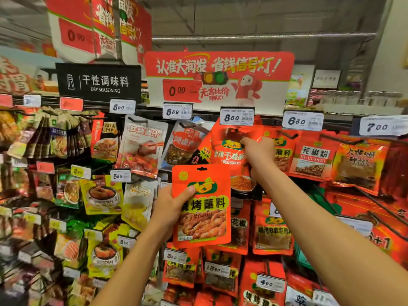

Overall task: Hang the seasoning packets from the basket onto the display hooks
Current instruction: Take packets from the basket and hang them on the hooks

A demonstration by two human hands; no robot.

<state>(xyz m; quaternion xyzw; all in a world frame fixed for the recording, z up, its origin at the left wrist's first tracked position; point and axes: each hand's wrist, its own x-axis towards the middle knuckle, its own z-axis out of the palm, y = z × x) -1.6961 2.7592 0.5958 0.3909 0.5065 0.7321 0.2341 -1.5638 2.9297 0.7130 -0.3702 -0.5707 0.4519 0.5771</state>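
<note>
Red foil seasoning packet [229, 151] was at the black display hook [230, 130] under the 8.60 price tag [238, 117], pinched near its top by the right hand [257, 152]. The left hand [170, 208] gripped an orange barbecue-dip packet [202, 208], apparently next to hang. No basket showed.

My feed is bright and evenly lit, with no hard shadows across the hanging goods. The centre is sharpest: the orange seasoning packet [202, 206] reads clearly, as does the 8.60 price tag [237, 117]. Toward the left edge the packets [33, 206] smear into streaky blur, and the hanging red sign [97, 25] at upper left is soft. Glossy red packets at the right [362, 164] carry patches of glare. Wide-angle distortion bends the shelf rail [262, 36] and stretches the borders.
</note>
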